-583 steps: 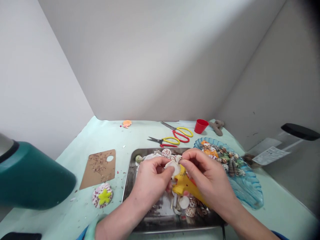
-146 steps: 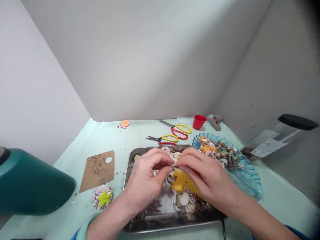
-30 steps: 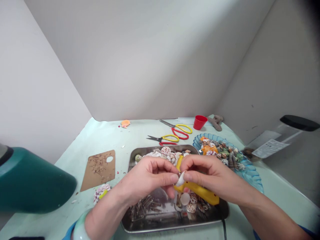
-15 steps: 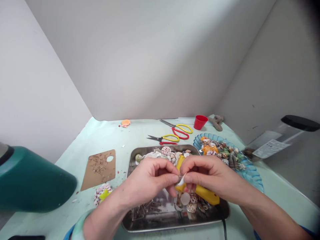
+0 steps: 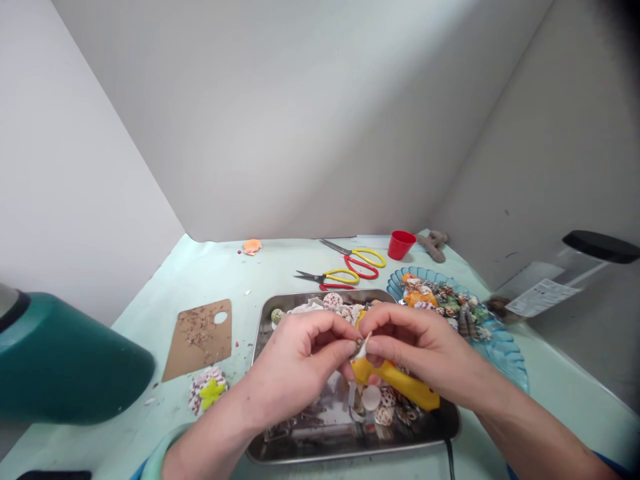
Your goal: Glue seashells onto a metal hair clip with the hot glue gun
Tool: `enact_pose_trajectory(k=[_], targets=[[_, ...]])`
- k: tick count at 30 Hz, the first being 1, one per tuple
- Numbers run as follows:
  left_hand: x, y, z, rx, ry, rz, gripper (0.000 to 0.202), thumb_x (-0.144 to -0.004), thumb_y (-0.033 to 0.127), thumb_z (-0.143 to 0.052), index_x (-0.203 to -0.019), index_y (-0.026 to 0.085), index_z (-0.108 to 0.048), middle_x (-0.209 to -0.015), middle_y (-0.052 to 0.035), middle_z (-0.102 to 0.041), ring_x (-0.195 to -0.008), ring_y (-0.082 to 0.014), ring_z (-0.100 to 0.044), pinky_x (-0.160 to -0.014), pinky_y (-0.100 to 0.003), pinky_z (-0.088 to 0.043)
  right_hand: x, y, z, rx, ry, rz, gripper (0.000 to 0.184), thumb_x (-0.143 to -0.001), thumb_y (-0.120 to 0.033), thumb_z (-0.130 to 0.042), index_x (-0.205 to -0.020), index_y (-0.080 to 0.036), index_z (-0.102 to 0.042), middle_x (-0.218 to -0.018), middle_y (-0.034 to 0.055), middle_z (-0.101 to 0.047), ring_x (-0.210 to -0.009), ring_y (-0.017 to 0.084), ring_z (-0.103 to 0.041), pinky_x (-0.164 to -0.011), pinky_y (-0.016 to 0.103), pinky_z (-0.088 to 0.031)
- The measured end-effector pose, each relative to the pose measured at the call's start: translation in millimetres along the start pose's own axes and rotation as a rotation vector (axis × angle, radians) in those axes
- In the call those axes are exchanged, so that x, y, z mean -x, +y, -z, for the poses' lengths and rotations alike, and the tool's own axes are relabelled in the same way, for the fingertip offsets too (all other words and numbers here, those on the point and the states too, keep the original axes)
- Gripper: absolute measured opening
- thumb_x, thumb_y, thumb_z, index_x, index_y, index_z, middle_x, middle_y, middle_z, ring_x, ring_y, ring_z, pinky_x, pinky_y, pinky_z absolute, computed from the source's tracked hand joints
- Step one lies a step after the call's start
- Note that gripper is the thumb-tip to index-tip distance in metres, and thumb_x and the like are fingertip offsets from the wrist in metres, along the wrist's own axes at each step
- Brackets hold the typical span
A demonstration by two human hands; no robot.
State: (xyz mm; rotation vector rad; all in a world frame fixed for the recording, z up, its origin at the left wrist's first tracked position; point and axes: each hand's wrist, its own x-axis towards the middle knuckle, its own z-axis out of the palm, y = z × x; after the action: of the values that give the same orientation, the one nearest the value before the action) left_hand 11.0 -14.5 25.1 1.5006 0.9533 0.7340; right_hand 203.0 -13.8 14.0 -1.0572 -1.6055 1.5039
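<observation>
Over the metal tray (image 5: 320, 455), my left hand (image 5: 315, 350) and my right hand (image 5: 415, 350) meet, each pinching with thumb and fingertips. Between them is a small white shell (image 5: 363, 348), pointed at its upper end. The left fingertips also seem to press on something tiny and brownish, mostly hidden. Directly below lies a yellow hot glue gun (image 5: 407, 387), partly covered by my right hand. Spotted shells (image 5: 384, 415) and a pale round disc (image 5: 371, 398) sit in the tray under my fingers. Whitish shells (image 5: 310, 307) fill its far side.
Two pairs of scissors (image 5: 357, 257) lie beyond the tray. A blue plate (image 5: 510, 353) of shells stands right, near a red cup (image 5: 401, 245). Left are a brown card (image 5: 200, 340), a shell piece with a yellow star (image 5: 212, 393) and a large green object (image 5: 75, 360). A black cord (image 5: 449, 460) runs frontward.
Both hands stay together over the tray. The white shell has tilted more upright between the fingertips, and my right hand has shifted slightly upward.
</observation>
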Motion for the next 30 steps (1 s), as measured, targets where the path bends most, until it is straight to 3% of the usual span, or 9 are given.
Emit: enact_pose_trajectory(k=[11,17,24,30], targets=[[-2.5,-0.5,0.4,0.028,0.032,-0.014,0.007,-0.08,0.013,-0.054,-0.078,0.016,-0.061,-0.063,0.0034,-0.061,-0.061,-0.009,-0.061,-0.059,-0.019,-0.045,-2.6,3.9,-2.5,-0.066,0.045,-0.003,0.014,-0.08,-0.032,-0.064,-0.078,-0.02,-0.058,-0.065,-0.0026,-0.056,-0.06,0.011,-0.058,-0.054,0.022,-0.05],[-0.3,-4.2,1.2,-0.11,0.087,-0.09,0.009,-0.082,0.014,-0.053,-0.08,0.018,-0.06,-0.066,0.0023,-0.063,-0.062,-0.0095,-0.06,-0.058,-0.02,-0.045,-4.4,6.9,-5.9,-0.121,0.061,-0.033,0.014,-0.08,-0.032,-0.064,-0.08,-0.02,-0.058,-0.063,-0.0026,-0.058,-0.06,0.011,-0.059,-0.054,0.022,-0.051],[-0.3,-0.5,3.0,-0.415,0.128,-0.256,0.012,-0.084,0.014,-0.052,-0.078,0.018,-0.062,-0.071,0.0011,-0.065,-0.068,-0.0111,-0.057,-0.067,-0.024,-0.043,-3.1,8.9,-5.8,-0.135,0.053,-0.034,0.015,-0.08,-0.033,-0.064,-0.079,-0.019,-0.058,-0.064,-0.0023,-0.059,-0.06,0.011,-0.06,-0.053,0.022,-0.052],[0.5,-0.5,4.6,-0.444,0.118,-0.23,0.013,-0.085,0.016,-0.052,-0.079,0.019,-0.064,-0.075,0.0009,-0.065,-0.069,-0.0113,-0.056,-0.066,-0.024,-0.043,-3.2,6.7,-4.8,-0.074,0.064,-0.014,0.014,-0.08,-0.032,-0.063,-0.08,-0.019,-0.058,-0.066,-0.0018,-0.057,-0.062,0.011,-0.059,-0.051,0.021,-0.051]])
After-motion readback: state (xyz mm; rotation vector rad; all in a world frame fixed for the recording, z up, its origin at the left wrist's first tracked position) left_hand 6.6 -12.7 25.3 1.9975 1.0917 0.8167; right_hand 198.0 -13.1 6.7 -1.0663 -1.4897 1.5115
